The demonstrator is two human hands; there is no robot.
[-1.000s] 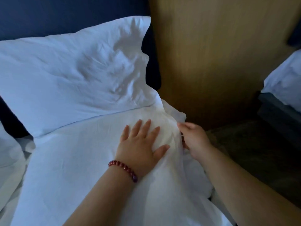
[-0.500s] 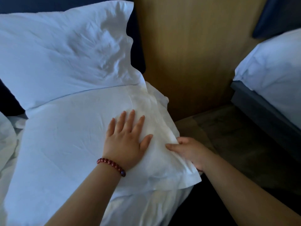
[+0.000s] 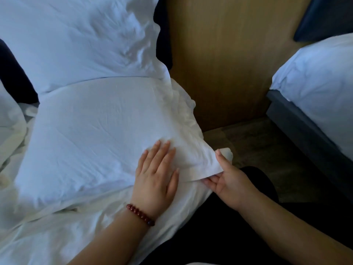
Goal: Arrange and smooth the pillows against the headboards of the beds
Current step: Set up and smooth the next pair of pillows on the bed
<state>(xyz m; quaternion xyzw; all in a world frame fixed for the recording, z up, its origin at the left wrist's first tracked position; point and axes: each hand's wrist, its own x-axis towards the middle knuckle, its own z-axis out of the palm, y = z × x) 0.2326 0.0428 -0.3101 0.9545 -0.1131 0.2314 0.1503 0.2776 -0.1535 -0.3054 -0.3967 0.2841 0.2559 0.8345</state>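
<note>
"So, big things first: what's where?"

"A white-sheeted bed (image 3: pixel 57 236) fills the left. A tan wooden wall panel (image 3: pixel 219 64) stands just beside it, and a second bed's white pillow (image 3: pixel 315 77) shows at the right edge. One crumpled white pillow (image 3: pixel 76 41) stands upright against the dark blue headboard (image 3: pixel 13 77). The flat white pillow (image 3: pixel 95 131) lies in front of it, touching its lower edge, with its right end at the side of the mattress."

"And the hands?"

"The left hand (image 3: pixel 155 178) lies flat, fingers straight, pressing the flat pillow's near right corner. The right hand (image 3: pixel 227 180) pinches the loose white pillowcase flap (image 3: pixel 206 165) between thumb and fingers, holding it taut out past the bed's side. A red bead bracelet (image 3: pixel 140 215) sits on the left wrist."

"What could go wrong?"

"I'd say a pull on the flap stronger than the left hand's pin could drag the whole pillow off the edge, or skew it away from the headboard. A sudden release would probably let the ruffled right edge bunch up. A sideways shove might also tip the upright pillow off its lean."
</note>
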